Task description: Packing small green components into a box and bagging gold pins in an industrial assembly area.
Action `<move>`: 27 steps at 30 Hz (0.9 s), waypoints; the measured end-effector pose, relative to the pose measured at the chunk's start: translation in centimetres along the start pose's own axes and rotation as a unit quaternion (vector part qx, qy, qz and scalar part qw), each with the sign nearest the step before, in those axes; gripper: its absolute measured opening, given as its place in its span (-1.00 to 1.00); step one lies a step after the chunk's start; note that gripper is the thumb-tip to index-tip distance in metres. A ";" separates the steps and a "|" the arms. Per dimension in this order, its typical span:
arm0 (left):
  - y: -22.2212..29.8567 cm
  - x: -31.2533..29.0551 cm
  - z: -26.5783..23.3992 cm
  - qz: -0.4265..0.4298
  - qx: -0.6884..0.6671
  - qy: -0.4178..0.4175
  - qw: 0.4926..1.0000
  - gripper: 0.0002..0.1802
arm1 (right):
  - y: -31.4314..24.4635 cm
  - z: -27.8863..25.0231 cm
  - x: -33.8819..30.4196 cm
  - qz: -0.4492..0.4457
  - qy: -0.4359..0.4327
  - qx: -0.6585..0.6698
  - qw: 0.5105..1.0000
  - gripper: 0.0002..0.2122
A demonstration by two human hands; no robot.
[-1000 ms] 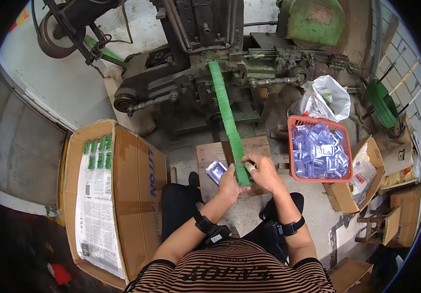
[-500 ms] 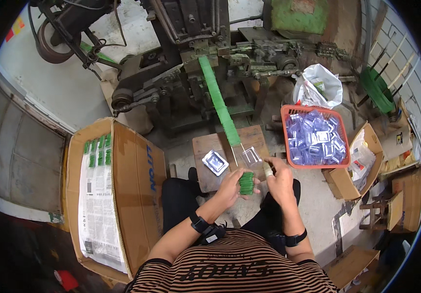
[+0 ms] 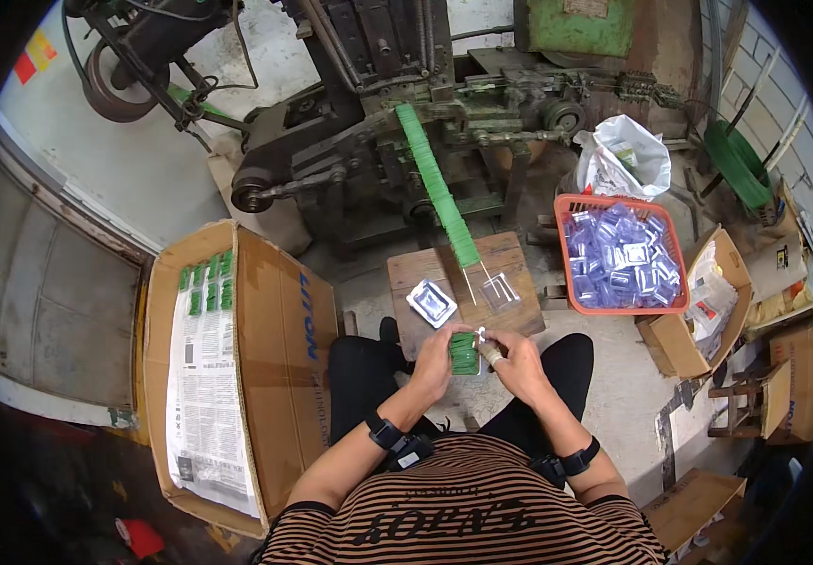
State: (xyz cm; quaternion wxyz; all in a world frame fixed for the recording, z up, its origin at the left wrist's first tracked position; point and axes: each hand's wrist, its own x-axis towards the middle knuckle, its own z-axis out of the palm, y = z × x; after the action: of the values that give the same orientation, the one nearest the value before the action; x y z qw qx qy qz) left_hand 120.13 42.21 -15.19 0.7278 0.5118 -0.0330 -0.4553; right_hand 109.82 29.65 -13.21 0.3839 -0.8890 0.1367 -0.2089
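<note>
Workshop floor, small wooden tabletop (image 3: 510, 315) ahead: left hand (image 3: 437, 356) and right hand (image 3: 514, 356) together grasp a green clip stack (image 3: 464, 354).

Both hands (image 3: 482, 353) close together, fingers curled.
</note>
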 end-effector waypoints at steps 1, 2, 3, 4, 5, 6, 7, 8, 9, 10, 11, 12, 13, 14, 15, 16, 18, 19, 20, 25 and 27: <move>0.3 -0.4 0.2 -0.013 -0.036 -0.009 0.999 -0.52 | -0.4 0.3 0.0 0.106 -0.027 0.160 0.981 -0.81; 0.5 -0.7 0.3 -0.025 -0.072 -0.019 0.997 -0.47 | -0.6 0.5 -0.1 0.208 -0.053 0.314 0.925 -0.82; 0.2 -0.5 0.1 -0.027 -0.072 -0.019 0.997 -0.47 | -0.2 0.9 -0.3 0.209 -0.053 0.314 0.925 -0.82; 0.1 -0.2 -0.2 -0.005 -0.091 -0.015 0.996 -0.44 | 0.4 1.6 -0.3 0.221 -0.044 0.362 0.905 -0.83; 0.0 0.0 -0.3 0.016 -0.109 -0.011 0.994 -0.40 | 0.9 1.9 -0.4 0.232 -0.035 0.410 0.882 -0.84; -0.1 0.0 -0.6 0.016 -0.109 -0.011 0.994 -0.40 | 1.3 2.1 -0.8 0.232 -0.036 0.409 0.882 -0.84; 0.2 -0.2 -0.7 0.038 -0.098 0.030 0.994 -0.39 | 1.4 2.1 -0.9 0.237 -0.033 0.408 0.881 -0.84; 0.6 -0.5 -0.8 0.060 -0.086 0.071 0.992 -0.38 | 1.4 2.2 -1.0 0.242 -0.030 0.406 0.881 -0.84; 1.0 -0.7 -0.8 0.061 -0.085 0.072 0.992 -0.38 | 1.3 2.2 -0.9 0.241 -0.031 0.407 0.881 -0.84; 1.5 -1.0 -0.7 0.113 -0.025 0.073 0.991 -0.37 | 1.2 2.0 -0.8 0.245 -0.033 0.402 0.881 -0.84; 1.9 -1.1 -0.7 0.165 0.036 0.073 0.983 -0.35 | 1.2 1.9 -0.7 0.248 -0.036 0.398 0.882 -0.84; 1.8 -1.3 -1.3 0.196 0.120 0.030 0.973 -0.35 | 1.2 2.0 -0.6 0.249 -0.036 0.398 0.882 -0.84; 2.2 -1.5 -1.4 0.195 0.121 0.030 0.973 -0.35 | 1.3 2.2 -0.5 0.243 -0.038 0.401 0.882 -0.83; 2.6 -1.9 -1.3 0.212 0.220 -0.034 0.951 -0.36 | 1.3 2.4 -0.4 0.238 -0.039 0.403 0.883 -0.83; 2.8 -2.1 -1.2 0.226 0.316 -0.098 0.916 -0.36 | 1.1 2.4 -0.3 0.239 -0.039 0.403 0.882 -0.83; 2.6 -2.1 -1.0 0.265 0.340 -0.062 0.900 -0.39 | 0.9 2.4 -0.1 0.238 -0.038 0.411 0.879 -0.83; 3.0 -2.7 -1.1 0.250 0.310 -0.050 0.916 -0.40 | 0.8 2.4 0.0 0.237 -0.037 0.419 0.876 -0.83; 3.5 -3.4 -0.8 0.233 0.278 -0.040 0.931 -0.41 | 0.8 2.5 -0.1 0.233 -0.033 0.419 0.877 -0.83; 4.1 -3.8 -0.1 0.250 0.255 -0.018 0.934 -0.44 | 0.9 2.5 -0.1 0.228 -0.028 0.419 0.878 -0.83; 3.7 -3.3 -1.6 0.241 0.203 -0.039 0.948 -0.57 | 0.5 2.4 0.1 0.235 -0.031 0.444 0.864 -0.88; 3.1 -2.9 -1.1 0.275 0.292 -0.039 0.915 -0.60 | 0.6 2.7 0.1 0.235 -0.036 0.450 0.861 -0.88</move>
State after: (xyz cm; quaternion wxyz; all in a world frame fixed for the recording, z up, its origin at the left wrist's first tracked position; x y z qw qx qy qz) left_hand 120.93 45.26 -12.13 0.6409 0.6537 -0.3323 -0.2271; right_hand 111.11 30.86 -15.32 0.7841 -0.5684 0.2188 -0.1193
